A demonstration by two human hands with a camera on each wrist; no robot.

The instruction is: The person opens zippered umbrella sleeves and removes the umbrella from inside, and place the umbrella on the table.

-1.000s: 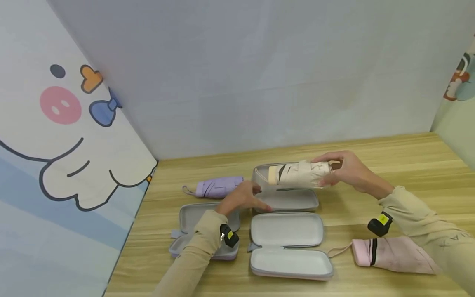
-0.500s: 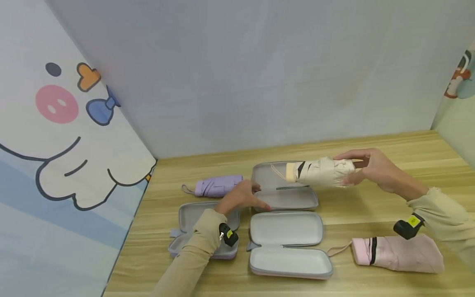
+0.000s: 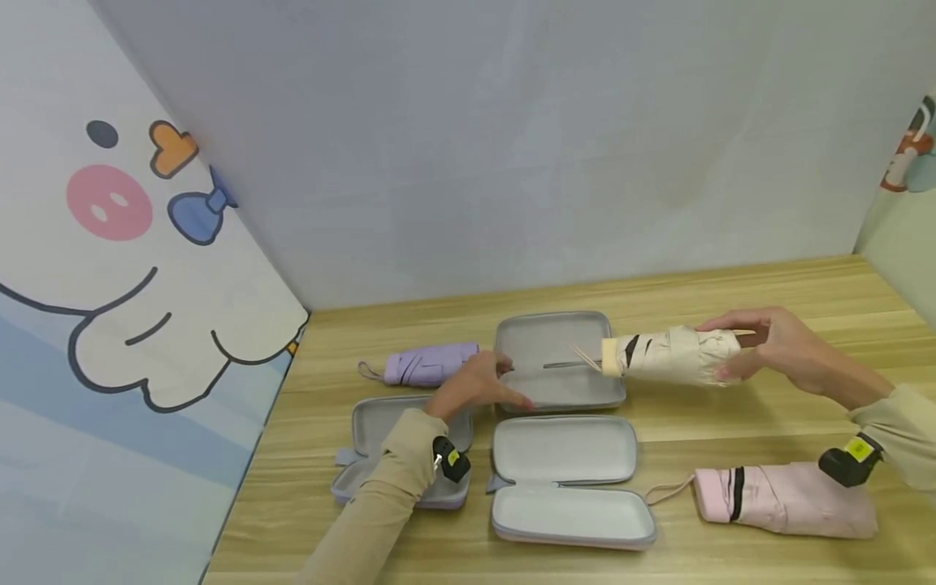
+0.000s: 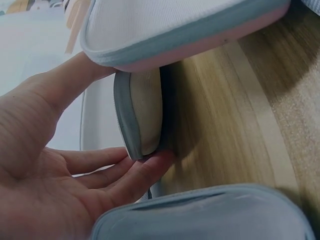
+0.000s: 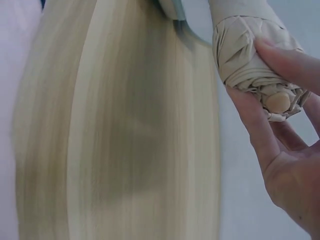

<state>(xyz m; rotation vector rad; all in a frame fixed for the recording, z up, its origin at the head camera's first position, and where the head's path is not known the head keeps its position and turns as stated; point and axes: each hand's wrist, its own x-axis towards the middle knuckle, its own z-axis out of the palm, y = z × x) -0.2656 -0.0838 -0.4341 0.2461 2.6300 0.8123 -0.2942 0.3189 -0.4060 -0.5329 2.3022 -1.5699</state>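
A folded cream umbrella (image 3: 676, 356) hangs above the table in my right hand (image 3: 782, 349), thumb and fingers gripping its right end. The right wrist view shows the gathered umbrella tip (image 5: 277, 101) between thumb and fingers. Its pale yellow handle and cord point left, at the right edge of an open grey-lined case (image 3: 563, 386) at the back. My left hand (image 3: 478, 382) holds that case by its left end. In the left wrist view, fingertips touch the case's end (image 4: 150, 115), while the thumb tip is hidden behind a nearer case.
A folded purple umbrella (image 3: 431, 366) lies left of the back case. An open purple case (image 3: 398, 491) sits partly under my left forearm. Another open case (image 3: 574, 516), pink outside, lies front middle. A pink folded umbrella (image 3: 786, 500) rests at right. A wall (image 3: 556, 162) stands behind.
My right hand has moved right with the cream umbrella, from above the back case to mostly beyond its right edge. The left hand has stayed at the case, which now looks opened flatter.
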